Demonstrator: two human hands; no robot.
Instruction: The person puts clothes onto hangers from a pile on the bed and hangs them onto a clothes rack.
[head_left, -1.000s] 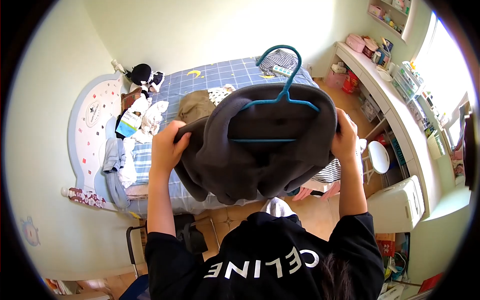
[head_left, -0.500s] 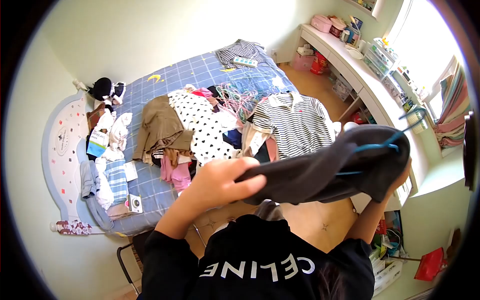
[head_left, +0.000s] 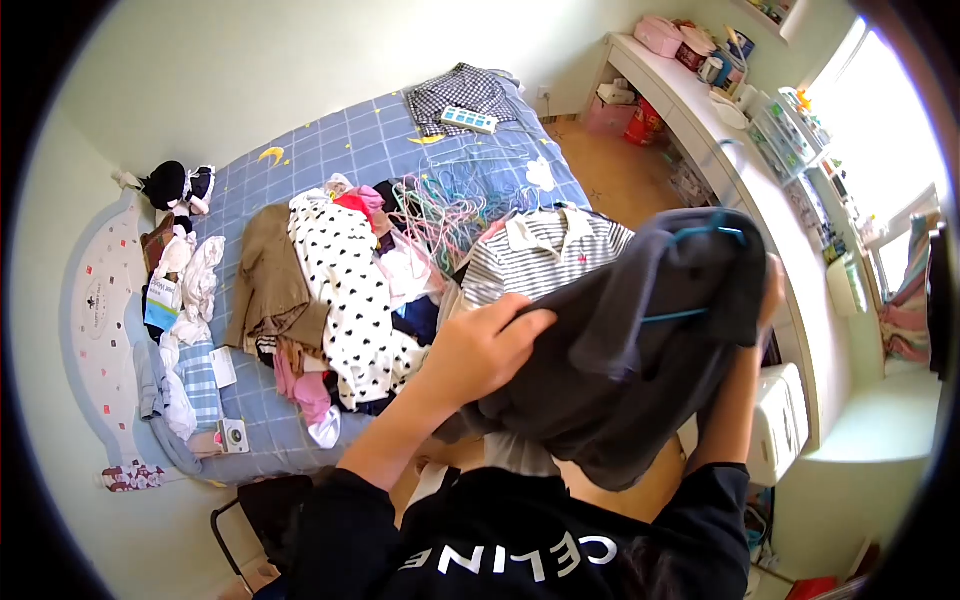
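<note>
At the left, we see white clothes (head_left: 205,280) heaped by the headboard (head_left: 95,300), then a brown garment (head_left: 268,275) and a heart-print garment (head_left: 335,270) on the bed, with no hanger showing in them. Next comes a tangle of loose hangers (head_left: 440,215). Our left hand (head_left: 488,345) pinches the grey garment (head_left: 620,400) between thumb and fingers; it is held up in front of us, partly covering a striped shirt (head_left: 550,240) on the bed. A blue hanger (head_left: 675,316) is already inside its neck opening, so we judge that piece nearly done. Our right hand (head_left: 772,290) is at its far edge, fingers hidden, so we cannot tell their grip. Farthest right, a clear drawer unit (head_left: 785,138) on the desk (head_left: 745,175) holds small items, too small to name.
</note>
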